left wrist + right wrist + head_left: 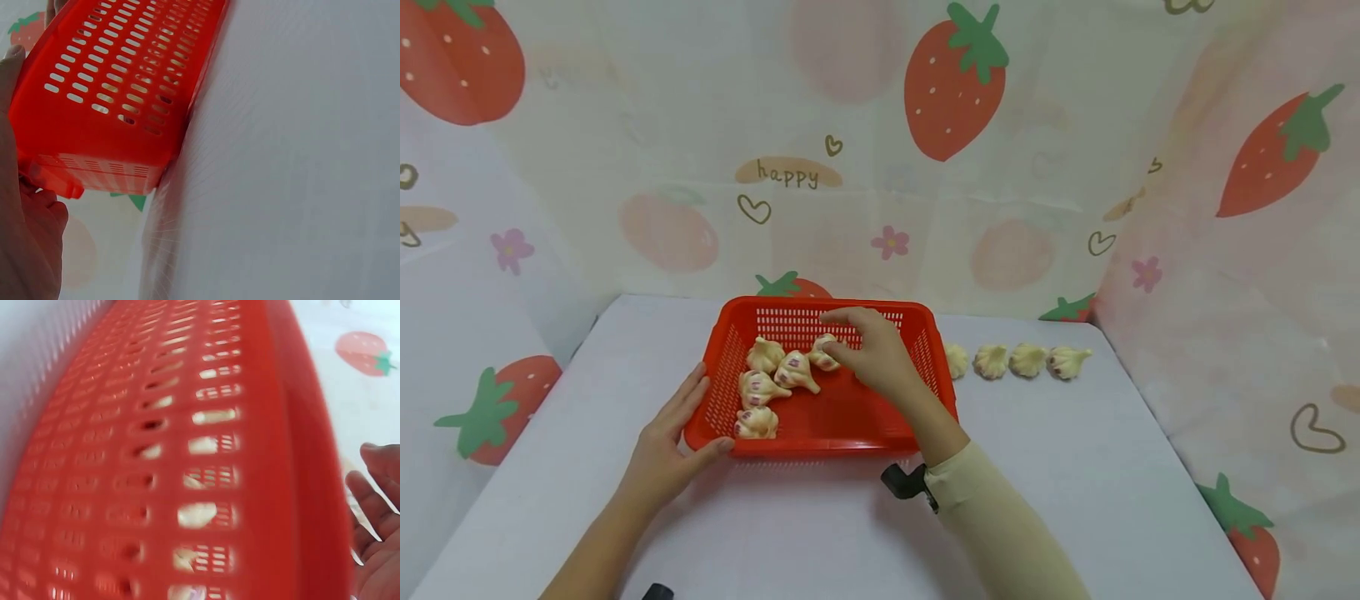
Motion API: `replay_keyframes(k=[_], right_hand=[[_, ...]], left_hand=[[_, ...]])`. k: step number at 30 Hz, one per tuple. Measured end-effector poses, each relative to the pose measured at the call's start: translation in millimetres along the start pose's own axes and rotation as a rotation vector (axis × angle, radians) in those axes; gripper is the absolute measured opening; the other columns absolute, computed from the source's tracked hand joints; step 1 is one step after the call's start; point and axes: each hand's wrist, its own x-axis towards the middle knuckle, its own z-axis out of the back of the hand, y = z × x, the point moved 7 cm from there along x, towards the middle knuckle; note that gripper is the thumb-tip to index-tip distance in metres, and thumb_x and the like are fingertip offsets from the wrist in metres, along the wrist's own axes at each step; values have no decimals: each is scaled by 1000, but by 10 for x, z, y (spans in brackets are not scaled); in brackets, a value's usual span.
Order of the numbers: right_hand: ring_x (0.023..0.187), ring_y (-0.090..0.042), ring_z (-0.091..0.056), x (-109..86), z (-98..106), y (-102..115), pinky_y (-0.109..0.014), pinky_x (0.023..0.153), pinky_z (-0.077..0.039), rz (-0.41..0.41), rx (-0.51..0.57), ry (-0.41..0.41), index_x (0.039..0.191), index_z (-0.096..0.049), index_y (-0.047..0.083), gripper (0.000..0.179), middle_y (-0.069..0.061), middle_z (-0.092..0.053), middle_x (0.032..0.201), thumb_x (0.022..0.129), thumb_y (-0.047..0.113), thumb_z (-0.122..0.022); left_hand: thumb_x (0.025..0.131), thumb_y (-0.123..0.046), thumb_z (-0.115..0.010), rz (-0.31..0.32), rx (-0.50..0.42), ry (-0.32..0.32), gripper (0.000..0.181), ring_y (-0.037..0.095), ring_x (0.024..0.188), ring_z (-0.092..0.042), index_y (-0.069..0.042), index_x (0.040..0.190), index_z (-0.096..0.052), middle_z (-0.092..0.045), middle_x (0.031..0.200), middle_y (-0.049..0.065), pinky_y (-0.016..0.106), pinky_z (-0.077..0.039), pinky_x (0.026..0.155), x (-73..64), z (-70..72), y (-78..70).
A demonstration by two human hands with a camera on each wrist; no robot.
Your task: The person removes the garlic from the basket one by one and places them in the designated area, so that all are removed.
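A red plastic basket [842,447] with slotted walls stands on the white table, several garlic bulbs [757,388] lying in its left part. My left hand [658,454] holds its front left corner, thumb on the front rim and fingers along the left side. In the left wrist view, curled fingers [47,215] show at the basket wall [94,134]. Over the basket's middle, my right hand [874,354] has thumb and fingers spread apart beside a garlic bulb [823,353], which the thumb partly overlaps. The right wrist view shows its fingers [375,509] spread beyond the rim [312,456].
Right of the basket, several more garlic bulbs [1028,360] lie in a row near the back of the table [1120,492]; the basket wall partly hides the leftmost. A strawberry-printed curtain [880,150] encloses the table at the back and sides.
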Motion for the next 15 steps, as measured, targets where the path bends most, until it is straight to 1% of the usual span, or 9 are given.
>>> replay_keyframes(k=[3,8,12,15], right_hand=[[130,-19,-56,90,-120,-8,-42,110,-48,2,-10,29,131,-69,15,35,2,-68,132,97,21,-73],[127,-19,-57,229,-300,-104,-40,108,-49,-49,-27,66,130,-70,17,35,2,-68,131,95,19,-73],[128,-22,-57,302,-403,-157,-41,109,-49,-69,-32,97,130,-70,14,37,0,-68,133,94,17,-75],[127,-24,-58,335,-470,-197,-40,107,-50,-87,-26,122,131,-69,13,39,-2,-68,133,93,15,-75]], left_hand=[[82,-30,-87,-7,-9,-7,96,26,155,-29,-15,161,-35,-28,169,-4,0,-26,100,5,14,7],[82,-29,-87,-7,-18,-11,95,26,154,-29,-16,160,-36,-29,169,-4,0,-26,100,8,12,15],[82,-30,-87,-7,-18,-5,95,26,155,-29,-15,160,-35,-28,169,-4,0,-25,101,2,-2,9],[82,-29,-87,-9,-15,-1,95,25,155,-28,-16,161,-35,-28,169,-4,0,-25,101,9,-3,10]])
